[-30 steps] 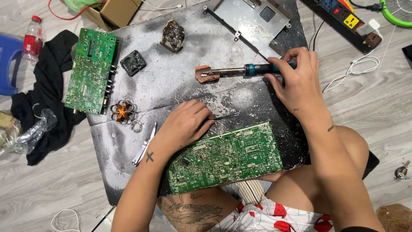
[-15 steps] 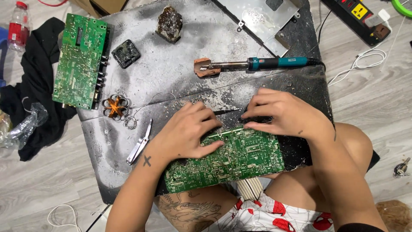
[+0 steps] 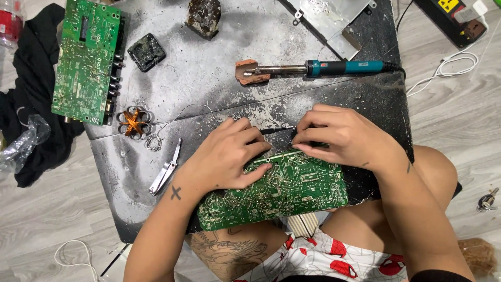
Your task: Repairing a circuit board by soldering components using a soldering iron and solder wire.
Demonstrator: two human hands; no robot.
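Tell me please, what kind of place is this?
Probably an improvised electronics repair spot on a home floor. A scorched grey metal work board lies on pale wood-look flooring, with a teal-handled soldering iron and a green circuit board under both hands.

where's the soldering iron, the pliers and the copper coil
soldering iron (image 3: 342, 67), head view, on its teal handle
pliers (image 3: 165, 171), head view, on the metal handles
copper coil (image 3: 133, 122), head view, on the orange winding at its middle

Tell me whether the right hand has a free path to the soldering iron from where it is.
Probably yes: the right hand rests on the green circuit board, and the soldering iron lies just beyond it with nothing between them.
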